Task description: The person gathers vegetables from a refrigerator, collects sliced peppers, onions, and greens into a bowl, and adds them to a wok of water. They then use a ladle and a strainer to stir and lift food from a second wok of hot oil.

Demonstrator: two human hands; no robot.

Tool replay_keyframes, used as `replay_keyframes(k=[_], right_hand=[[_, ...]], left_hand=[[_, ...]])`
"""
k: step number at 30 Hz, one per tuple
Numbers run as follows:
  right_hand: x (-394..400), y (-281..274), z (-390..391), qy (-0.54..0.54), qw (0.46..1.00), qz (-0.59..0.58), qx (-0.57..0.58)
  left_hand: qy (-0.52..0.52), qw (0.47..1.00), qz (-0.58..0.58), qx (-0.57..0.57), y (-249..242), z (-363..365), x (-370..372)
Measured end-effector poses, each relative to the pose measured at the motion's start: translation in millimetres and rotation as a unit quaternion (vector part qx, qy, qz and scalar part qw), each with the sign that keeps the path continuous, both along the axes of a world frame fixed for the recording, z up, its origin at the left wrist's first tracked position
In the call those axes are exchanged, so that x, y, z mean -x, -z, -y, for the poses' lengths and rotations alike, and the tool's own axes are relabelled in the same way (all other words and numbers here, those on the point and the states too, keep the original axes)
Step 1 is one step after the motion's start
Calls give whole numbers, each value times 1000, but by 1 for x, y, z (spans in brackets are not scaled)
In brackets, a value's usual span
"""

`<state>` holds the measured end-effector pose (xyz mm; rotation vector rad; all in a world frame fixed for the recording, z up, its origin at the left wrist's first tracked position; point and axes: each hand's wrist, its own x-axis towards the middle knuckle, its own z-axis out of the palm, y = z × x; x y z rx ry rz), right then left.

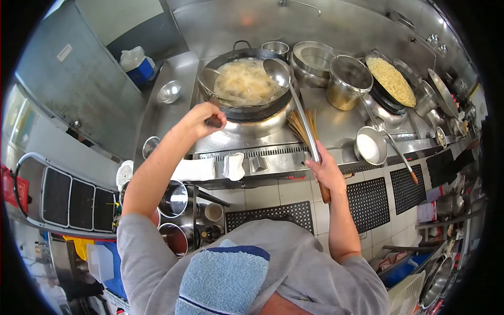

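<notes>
A large black wok (286,100) on the range holds bubbling oil with pale golden food (247,81) frying in it. Over its front left rim, my left hand (206,119) is closed around a dark handle, apparently that of a strainer (223,98) whose rim partly shows in the oil. My right hand (326,169) grips the long-handled metal ladle (302,113) low on its shaft, near the wooden end. The ladle's bowl rests at the wok's right side, over the oil. A bamboo wok brush (303,126) lies beside the ladle shaft.
To the right stand a metal pot (349,94), a pan of noodles (391,81) and a white-filled saucepan (370,147). A small steel bowl (169,92) sits left of the wok. Folded white cloths (195,169) lie along the front edge. Black rubber mats (367,202) cover parts of the floor.
</notes>
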<state>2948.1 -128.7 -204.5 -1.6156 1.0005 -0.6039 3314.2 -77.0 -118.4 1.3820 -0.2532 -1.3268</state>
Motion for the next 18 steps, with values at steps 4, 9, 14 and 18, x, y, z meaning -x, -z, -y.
replay_keyframes(k=[4, 9, 14, 18], right_hand=[[4, 3, 3, -14, 1000, 16, 0], [7, 0, 4, -20, 999, 38, -17], [5, 8, 11, -32, 999, 40, -18], [-1, 3, 12, -14, 999, 48, -14]], left_hand=[[-47, 988, -142, 33, -17, 18, 2], [-10, 947, -316, 62, -6, 10, 2], [4, 934, -350, 71, -5, 9, -7], [8, 955, -289, 61, 2, -13, 1]])
